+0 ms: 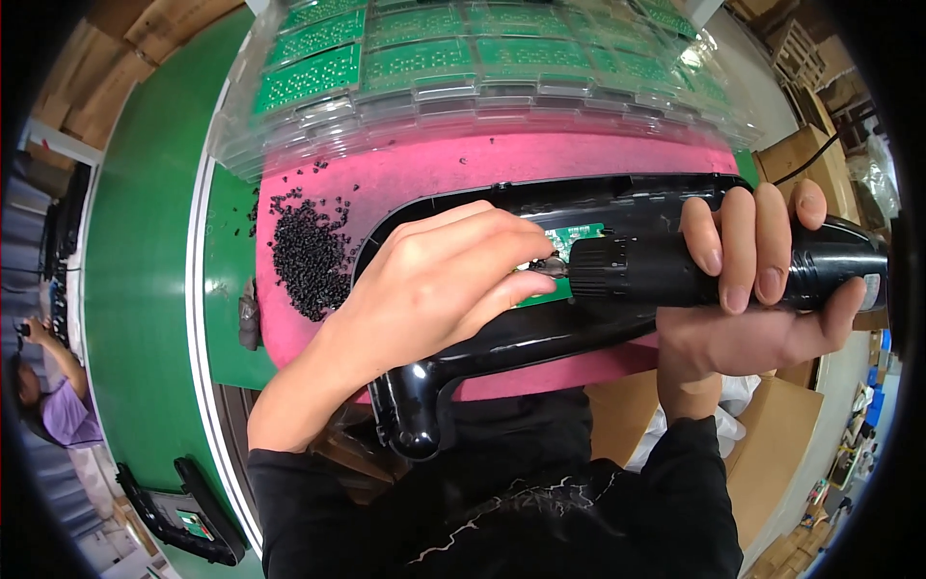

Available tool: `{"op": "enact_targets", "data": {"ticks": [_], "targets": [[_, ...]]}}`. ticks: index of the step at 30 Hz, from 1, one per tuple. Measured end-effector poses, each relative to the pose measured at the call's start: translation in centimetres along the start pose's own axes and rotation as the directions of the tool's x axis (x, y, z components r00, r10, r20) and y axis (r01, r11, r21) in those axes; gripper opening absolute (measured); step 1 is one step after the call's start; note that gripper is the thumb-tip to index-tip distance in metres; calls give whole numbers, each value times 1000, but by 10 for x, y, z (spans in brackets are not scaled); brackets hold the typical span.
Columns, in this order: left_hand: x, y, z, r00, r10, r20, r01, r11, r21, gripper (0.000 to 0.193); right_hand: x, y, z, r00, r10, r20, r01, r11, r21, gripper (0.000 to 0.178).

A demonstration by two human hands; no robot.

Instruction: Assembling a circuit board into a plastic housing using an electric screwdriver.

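Observation:
My right hand (762, 256) is wrapped round a black electric screwdriver (637, 270), which lies level and points left. At its metal bit, the thumb and fingers of my left hand (415, 275) are pinched together; whatever sits between the fingertips is too small and covered to name. Under both hands is a long, glossy black plastic housing (521, 340), open side up, with a rounded leg at its near left. A green circuit board (584, 234) lies inside it, just beneath the bit and partly hidden by my left hand.
Small black screws (307, 261) are heaped on the pink mat (415, 159) at left. Stacked clear trays (434, 92) of green boards stand behind. A similar black housing (183, 516) lies on the green surface at lower left. Cardboard boxes (781, 454) stand lower right; another person (68, 405) sits far left.

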State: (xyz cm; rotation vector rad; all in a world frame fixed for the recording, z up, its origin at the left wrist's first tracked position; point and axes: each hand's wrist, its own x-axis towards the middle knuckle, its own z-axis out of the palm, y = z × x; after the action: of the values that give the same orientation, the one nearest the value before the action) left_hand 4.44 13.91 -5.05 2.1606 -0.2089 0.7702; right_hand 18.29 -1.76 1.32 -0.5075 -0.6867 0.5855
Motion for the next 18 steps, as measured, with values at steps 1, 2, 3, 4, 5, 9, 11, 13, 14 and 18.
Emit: {"op": "enact_targets", "data": {"ticks": [1,2,3,4,5,9,11,13,14,18], "targets": [[3,1,1,1000,1,1,-1,1000,-3,27,2,-3,-1,1000,0,-7,0,1000,-17,44],[7,4,2,1000,13,22,-14,998,63,26,4,-5,-2,1000,0,-9,0,1000,-19,44],[10,7,4,999,23,44,-29,991,129,25,5,-8,-2,1000,3,-13,-3,1000,-25,44],[11,10,4,999,24,47,-30,991,129,25,5,-9,-3,1000,4,-18,-4,1000,-27,43],[12,14,3,996,4,87,-19,985,169,25,4,-9,-3,1000,2,-20,-3,1000,-26,43],[9,17,4,989,-42,143,10,976,215,23,2,-11,-3,1000,-1,-18,1,1000,-11,43],[8,19,3,987,-65,147,40,985,165,21,1,-12,-2,1000,-3,-7,3,1000,0,43],[5,21,3,985,-86,151,69,991,112,19,-1,-14,-1,999,-6,45,5,1000,25,41],[4,22,3,977,-123,175,118,992,38,16,-3,-15,0,999,-5,47,4,1000,23,41],[-1,24,0,944,-199,262,255,945,-203,6,-8,-17,1,1000,-5,28,3,998,63,39]]}}
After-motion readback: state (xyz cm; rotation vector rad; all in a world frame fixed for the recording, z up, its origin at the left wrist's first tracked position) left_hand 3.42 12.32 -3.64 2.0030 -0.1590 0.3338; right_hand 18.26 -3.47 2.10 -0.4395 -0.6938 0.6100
